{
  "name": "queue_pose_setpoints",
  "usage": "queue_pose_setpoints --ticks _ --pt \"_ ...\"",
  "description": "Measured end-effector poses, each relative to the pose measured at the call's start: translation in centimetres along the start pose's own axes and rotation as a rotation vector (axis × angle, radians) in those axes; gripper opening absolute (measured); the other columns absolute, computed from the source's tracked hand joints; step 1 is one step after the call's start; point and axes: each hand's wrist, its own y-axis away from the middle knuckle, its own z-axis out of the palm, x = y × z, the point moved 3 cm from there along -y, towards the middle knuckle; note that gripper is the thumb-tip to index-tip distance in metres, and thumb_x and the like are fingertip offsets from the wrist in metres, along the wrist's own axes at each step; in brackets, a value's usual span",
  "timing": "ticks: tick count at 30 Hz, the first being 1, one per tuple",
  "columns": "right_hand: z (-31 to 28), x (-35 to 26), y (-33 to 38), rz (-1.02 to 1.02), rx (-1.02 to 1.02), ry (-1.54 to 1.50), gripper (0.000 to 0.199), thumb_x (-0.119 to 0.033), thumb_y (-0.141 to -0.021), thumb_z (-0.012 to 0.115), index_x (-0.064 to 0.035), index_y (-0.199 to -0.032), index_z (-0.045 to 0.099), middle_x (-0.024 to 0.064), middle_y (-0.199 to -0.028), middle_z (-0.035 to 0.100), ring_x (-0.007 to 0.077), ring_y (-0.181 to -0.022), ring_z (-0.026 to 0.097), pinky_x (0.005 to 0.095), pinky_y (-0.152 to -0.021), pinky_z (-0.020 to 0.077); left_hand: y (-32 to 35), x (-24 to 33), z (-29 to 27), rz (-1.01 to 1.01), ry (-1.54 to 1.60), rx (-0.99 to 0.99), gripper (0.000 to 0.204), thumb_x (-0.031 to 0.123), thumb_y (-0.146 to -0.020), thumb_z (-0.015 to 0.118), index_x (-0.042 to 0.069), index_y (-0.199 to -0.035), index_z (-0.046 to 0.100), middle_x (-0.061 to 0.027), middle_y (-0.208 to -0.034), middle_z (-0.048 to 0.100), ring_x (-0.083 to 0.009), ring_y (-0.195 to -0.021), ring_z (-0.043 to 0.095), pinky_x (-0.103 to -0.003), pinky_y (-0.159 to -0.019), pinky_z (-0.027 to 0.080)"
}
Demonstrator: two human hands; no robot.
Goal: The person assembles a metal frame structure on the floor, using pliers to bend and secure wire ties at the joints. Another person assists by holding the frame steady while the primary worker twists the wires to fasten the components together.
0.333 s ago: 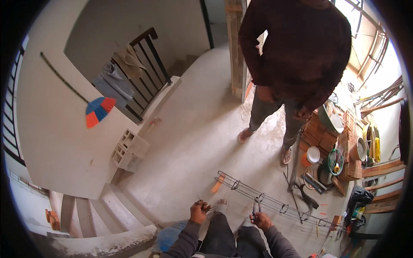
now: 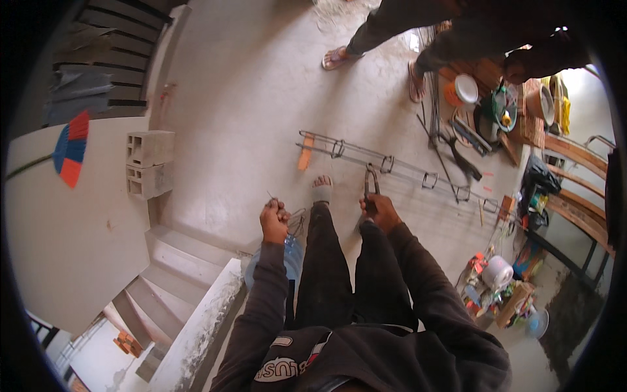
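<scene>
My left hand (image 2: 274, 221) is closed on thin wires (image 2: 298, 223); a short end pokes up past the fingers and loose loops hang beside the hand. In my right hand (image 2: 383, 212) is a pair of pincers (image 2: 368, 185), fist round the handles, jaws pointing away from me. A long, narrow rebar cage (image 2: 408, 175) with square stirrups runs from the middle toward the right. The pincers' jaws are at its near bars; whether they touch cannot be made out. An orange block (image 2: 305, 154) lies under the cage's left end.
Another person's sandalled feet (image 2: 418, 81) stand beyond the cage. Buckets (image 2: 466, 90), bricks and tools crowd the right. Hollow blocks (image 2: 150, 164), a stairwell with steps (image 2: 186, 251) and a low wall (image 2: 215, 313) are left. A blue water bottle (image 2: 290, 258) stands by my left leg.
My view has tilted down and turned, so the other person shows mainly by the legs and more of my own body appears. Both hands keep hold of the wires and pincers.
</scene>
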Motion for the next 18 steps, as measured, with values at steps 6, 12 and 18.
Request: queue_pose_setpoints --ticks 6,12,18 --pt "0.3 0.5 -5.0 -0.059 0.02 0.069 0.02 -0.014 -0.098 0.052 0.0054 -0.102 0.057 0.0132 -0.093 0.065 0.0171 -0.078 0.064 0.0312 -0.065 0.0536 -5.4 0.2 1.8 0.053 -0.625 0.0 0.026 0.028 -0.099 0.056 0.002 -0.096 0.062 -0.0031 -0.073 0.058 -0.0082 -0.056 0.046 -0.028 -0.052 0.04" --pt "-1.2 1.1 -11.1 0.002 0.024 -0.013 0.021 -0.012 -0.099 0.05 0.0074 -0.105 0.056 0.0138 -0.095 0.065 0.0181 -0.078 0.063 0.0302 -0.065 0.0536 -12.2 -2.0 4.2 0.455 -1.213 -0.219 0.042 0.033 -0.095 0.057 -0.004 -0.078 0.067 -0.0096 -0.066 0.064 -0.0187 -0.058 0.058 -0.035 -0.06 0.045" --pt "-3.1 1.2 -15.5 0.151 0.108 -0.138 0.022 -0.01 -0.101 0.049 0.0095 -0.111 0.051 0.0149 -0.102 0.064 0.0184 -0.081 0.064 0.0295 -0.064 0.0534 -16.3 -4.7 7.5 0.426 -1.448 -0.306 0.041 0.032 -0.094 0.056 -0.003 -0.077 0.067 -0.0137 -0.059 0.063 -0.0233 -0.055 0.063 -0.039 -0.059 0.048"
